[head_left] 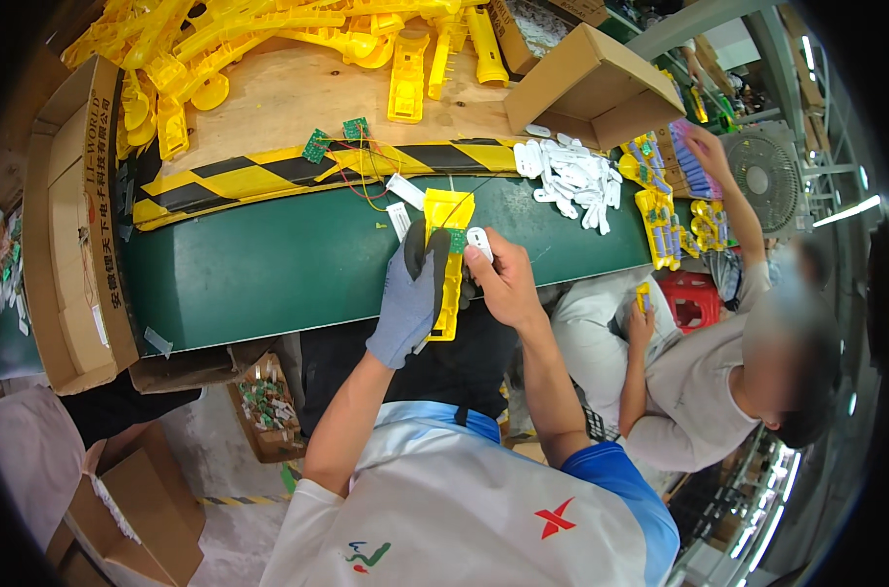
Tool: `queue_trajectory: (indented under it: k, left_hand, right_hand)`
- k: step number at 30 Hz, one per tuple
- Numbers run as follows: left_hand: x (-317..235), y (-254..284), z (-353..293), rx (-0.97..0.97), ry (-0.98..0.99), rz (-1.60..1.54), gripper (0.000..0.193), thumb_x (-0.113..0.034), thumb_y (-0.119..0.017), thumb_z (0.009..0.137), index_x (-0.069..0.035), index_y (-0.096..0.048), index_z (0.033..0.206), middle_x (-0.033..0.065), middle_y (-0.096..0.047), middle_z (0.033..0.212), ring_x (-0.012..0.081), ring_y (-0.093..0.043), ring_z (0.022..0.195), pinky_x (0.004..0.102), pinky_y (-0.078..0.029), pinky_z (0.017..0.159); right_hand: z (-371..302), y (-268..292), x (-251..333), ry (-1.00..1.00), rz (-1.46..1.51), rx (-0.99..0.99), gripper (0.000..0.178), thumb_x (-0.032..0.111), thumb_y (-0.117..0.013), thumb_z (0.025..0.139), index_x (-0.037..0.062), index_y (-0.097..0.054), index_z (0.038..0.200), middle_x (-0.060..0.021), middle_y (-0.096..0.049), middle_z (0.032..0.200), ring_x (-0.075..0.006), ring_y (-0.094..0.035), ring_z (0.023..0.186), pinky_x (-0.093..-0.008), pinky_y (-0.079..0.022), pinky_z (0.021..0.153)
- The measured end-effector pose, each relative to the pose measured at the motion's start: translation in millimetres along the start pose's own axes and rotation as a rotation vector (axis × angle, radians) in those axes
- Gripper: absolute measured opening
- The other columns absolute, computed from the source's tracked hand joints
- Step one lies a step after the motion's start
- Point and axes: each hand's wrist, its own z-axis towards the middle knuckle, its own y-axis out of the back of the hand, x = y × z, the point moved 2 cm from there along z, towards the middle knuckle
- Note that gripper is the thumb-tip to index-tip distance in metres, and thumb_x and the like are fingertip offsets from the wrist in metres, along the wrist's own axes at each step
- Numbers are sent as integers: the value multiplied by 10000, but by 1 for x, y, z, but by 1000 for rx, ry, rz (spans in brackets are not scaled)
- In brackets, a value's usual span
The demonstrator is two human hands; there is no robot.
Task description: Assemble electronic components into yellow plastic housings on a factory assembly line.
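My left hand [405,298], in a grey-blue glove with dark fingertips, is closed around a long yellow plastic housing [448,303] at the table's front edge. A small green circuit board [457,241] lies in the housing beside the gloved fingers. My bare right hand [508,284] pinches a white oval plastic cover [478,240] with dark slots, close to the board's right side. Just left of the housing's upper end are a white rectangular block [405,191] and another white block [398,220]. Thin wires run toward two loose green boards [315,146] behind them.
Loose white covers [571,176] are heaped to the right, before a tilted cardboard box [596,93]. Yellow housings [268,39] pile up at the back, beyond a striped edge [268,171]. A long carton [82,235] stands left. A co-worker [699,382] sits right, near filled yellow housings [657,230].
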Motion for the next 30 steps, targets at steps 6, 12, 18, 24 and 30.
queue_trajectory:
  k: [6,12,18,24,30]
  left_hand:
    - [-1,2,4,-16,-16,52,249,-216,-514,1021,-15,-504,1168,60,-613,798,94,-606,603,243,-499,503]
    - [4,-9,8,-126,-129,221,296,-145,-481,1015,9,-501,1266,65,-605,901,118,-575,711,288,-493,622]
    - [17,8,1,-172,-144,204,303,-239,-525,1035,-22,-552,1244,37,-607,932,91,-562,782,252,-458,637]
    - [16,0,2,-149,-144,216,244,-210,-524,1030,-22,-546,1184,33,-585,923,93,-539,805,261,-462,676]
    - [14,-2,4,-190,-197,290,298,-246,-543,1026,-7,-552,1204,40,-595,883,92,-560,770,256,-465,638]
  right_hand:
    - [6,-3,5,-116,229,60,226,227,-524,1022,40,-571,903,39,-508,714,-54,-443,636,-234,-355,570]
    - [-9,11,3,-180,199,-14,343,274,-468,1031,91,-513,745,67,-428,673,-52,-349,631,-244,-306,566]
    - [-11,6,19,33,-44,134,367,337,-501,1012,-5,-549,887,-155,-566,672,-270,-513,559,-396,-409,555]
    - [-12,21,29,-110,-33,103,217,231,-566,996,15,-563,976,-91,-619,709,-140,-532,587,-300,-427,561]
    - [-8,15,31,-89,10,28,194,178,-602,968,39,-528,1080,-29,-597,714,-88,-524,619,-280,-422,564]
